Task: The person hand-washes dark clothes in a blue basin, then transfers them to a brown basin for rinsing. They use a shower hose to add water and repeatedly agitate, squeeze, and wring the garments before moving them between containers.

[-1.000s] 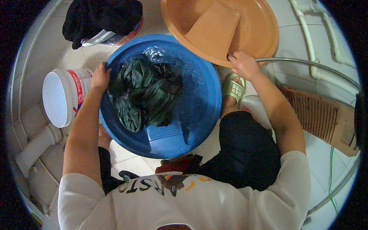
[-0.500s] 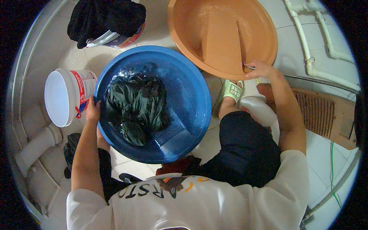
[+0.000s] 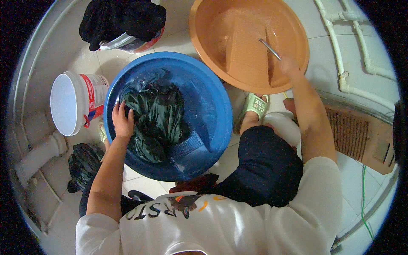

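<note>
Wet dark green clothing (image 3: pixel 155 112) lies bunched in water inside a big round blue basin (image 3: pixel 219 91) with a ribbed washboard panel (image 3: pixel 189 146). Over the basin's left side reaches my left hand (image 3: pixel 122 121), fingers apart, its tips at the edge of the clothing. Beyond and to the right stands an orange basin (image 3: pixel 208 51) with its own built-in washboard (image 3: pixel 248 49). Above its right part, my right hand (image 3: pixel 290 68), slightly blurred, is closed around a slim silvery metal tube (image 3: pixel 270 49). The tube's free end points toward the orange washboard.
A white bucket (image 3: pixel 66 104) lies tipped on its side at the left. Black cloth (image 3: pixel 123 21) covers another bucket at the back. On the right are a brown washboard (image 3: pixel 352 129) and white pipes (image 3: pixel 340 63). A black plastic bag (image 3: pixel 87 165) sits at lower left.
My left hand has left the blue basin's rim and moved inward to the clothing. My right hand has lifted from the orange rim, bringing the metal tube up over that basin.
</note>
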Available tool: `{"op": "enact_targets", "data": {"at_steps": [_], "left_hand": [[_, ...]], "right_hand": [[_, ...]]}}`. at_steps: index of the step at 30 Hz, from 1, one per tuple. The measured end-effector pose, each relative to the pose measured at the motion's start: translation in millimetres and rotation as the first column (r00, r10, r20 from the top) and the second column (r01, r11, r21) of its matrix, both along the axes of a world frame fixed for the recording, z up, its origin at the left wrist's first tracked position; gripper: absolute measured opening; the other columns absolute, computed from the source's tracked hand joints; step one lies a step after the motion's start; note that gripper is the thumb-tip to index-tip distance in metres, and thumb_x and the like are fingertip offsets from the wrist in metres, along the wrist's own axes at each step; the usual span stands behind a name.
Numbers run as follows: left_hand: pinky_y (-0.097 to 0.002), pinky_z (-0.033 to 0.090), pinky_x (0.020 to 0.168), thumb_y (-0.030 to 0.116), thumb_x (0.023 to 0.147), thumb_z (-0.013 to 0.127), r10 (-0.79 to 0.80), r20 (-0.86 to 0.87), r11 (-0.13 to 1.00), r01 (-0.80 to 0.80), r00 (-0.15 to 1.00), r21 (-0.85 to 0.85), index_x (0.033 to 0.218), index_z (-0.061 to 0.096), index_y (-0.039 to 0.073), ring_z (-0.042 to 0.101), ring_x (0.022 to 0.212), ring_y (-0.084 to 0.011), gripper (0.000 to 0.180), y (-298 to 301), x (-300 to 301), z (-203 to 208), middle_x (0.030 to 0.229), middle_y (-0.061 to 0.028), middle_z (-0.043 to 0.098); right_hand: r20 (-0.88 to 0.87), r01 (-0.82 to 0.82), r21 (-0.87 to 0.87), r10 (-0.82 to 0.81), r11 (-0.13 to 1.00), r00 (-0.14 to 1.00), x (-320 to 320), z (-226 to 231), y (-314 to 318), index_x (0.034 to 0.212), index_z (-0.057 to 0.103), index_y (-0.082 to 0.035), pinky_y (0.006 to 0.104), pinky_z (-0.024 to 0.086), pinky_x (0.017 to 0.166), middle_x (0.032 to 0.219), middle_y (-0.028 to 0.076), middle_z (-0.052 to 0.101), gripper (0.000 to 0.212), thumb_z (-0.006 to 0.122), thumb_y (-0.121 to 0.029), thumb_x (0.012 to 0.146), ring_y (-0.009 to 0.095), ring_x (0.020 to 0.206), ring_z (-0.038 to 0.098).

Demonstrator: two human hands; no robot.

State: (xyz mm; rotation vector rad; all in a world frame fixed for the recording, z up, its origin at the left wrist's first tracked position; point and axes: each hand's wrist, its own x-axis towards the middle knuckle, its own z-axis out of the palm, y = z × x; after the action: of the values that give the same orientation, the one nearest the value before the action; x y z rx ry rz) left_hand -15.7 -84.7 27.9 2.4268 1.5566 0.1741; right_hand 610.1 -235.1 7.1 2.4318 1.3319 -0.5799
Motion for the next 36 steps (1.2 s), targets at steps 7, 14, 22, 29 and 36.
{"op": "enact_targets", "data": {"at_steps": [7, 14, 22, 29, 36], "left_hand": [[-0.0424, 0.030, 0.096, 0.021, 0.075, 0.062, -0.044, 0.031, 0.995, 0.041, 0.999, 0.092, 0.121, 0.044, 0.004, 0.039, 0.114, -0.0349, 0.052, -15, 27, -3, 0.123, -0.0184, 0.042], [-0.0427, 0.028, 0.099, 0.024, 0.076, 0.063, 0.012, 0.031, 0.996, -0.009, 0.999, -0.086, 0.129, 0.033, 0.002, 0.036, 0.116, -0.0375, 0.065, -23, 35, -9, 0.126, -0.0224, 0.038], [-0.0416, 0.028, 0.099, 0.025, 0.077, 0.062, 0.058, -0.039, 0.994, -0.061, 0.998, -0.093, 0.129, 0.033, 0.003, 0.036, 0.117, -0.0366, 0.065, -33, 23, -9, 0.127, -0.0220, 0.038], [-0.0397, 0.031, 0.098, 0.023, 0.080, 0.058, 0.073, 0.029, 0.991, -0.069, 0.997, -0.114, 0.129, 0.032, 0.003, 0.038, 0.115, -0.0363, 0.059, -40, 22, -16, 0.126, -0.0221, 0.038], [-0.0389, 0.033, 0.097, 0.022, 0.082, 0.057, 0.152, 0.042, 0.965, -0.139, 0.987, -0.220, 0.131, 0.030, 0.005, 0.038, 0.115, -0.0375, 0.058, -39, 23, -22, 0.127, -0.0230, 0.035]], "right_hand": [[-0.245, 0.517, 0.285, -0.461, 0.807, 0.853, -17, -2, 12, 0.106, 0.054, -0.004, 0.0410, 0.042, 0.079, 0.097, 0.024, 0.058, 0.039, 0.041, -0.034, 0.086, 0.037, 0.091, 0.055], [-0.161, 0.306, 0.264, -0.270, 0.915, 0.949, -20, 25, 48, 0.107, 0.054, -0.005, 0.0410, 0.042, 0.084, 0.105, 0.020, 0.057, 0.037, 0.046, -0.032, 0.084, 0.033, 0.095, 0.057], [0.163, 0.147, -0.125, -0.126, 0.981, 0.979, -10, 15, -18, 0.100, 0.058, -0.009, 0.0431, 0.045, 0.081, 0.107, 0.013, 0.059, 0.028, 0.048, -0.029, 0.084, 0.031, 0.098, 0.056], [0.232, 0.322, -0.102, -0.293, 0.941, 0.928, -5, 16, -15, 0.106, 0.058, -0.010, 0.0427, 0.047, 0.078, 0.100, 0.014, 0.061, 0.028, 0.044, -0.021, 0.085, 0.031, 0.099, 0.057], [0.063, -0.186, -0.075, 0.191, 0.980, 0.980, -7, -22, -12, 0.099, 0.059, -0.007, 0.0431, 0.047, 0.076, 0.096, 0.018, 0.061, 0.025, 0.045, -0.018, 0.081, 0.034, 0.091, 0.058]]}}
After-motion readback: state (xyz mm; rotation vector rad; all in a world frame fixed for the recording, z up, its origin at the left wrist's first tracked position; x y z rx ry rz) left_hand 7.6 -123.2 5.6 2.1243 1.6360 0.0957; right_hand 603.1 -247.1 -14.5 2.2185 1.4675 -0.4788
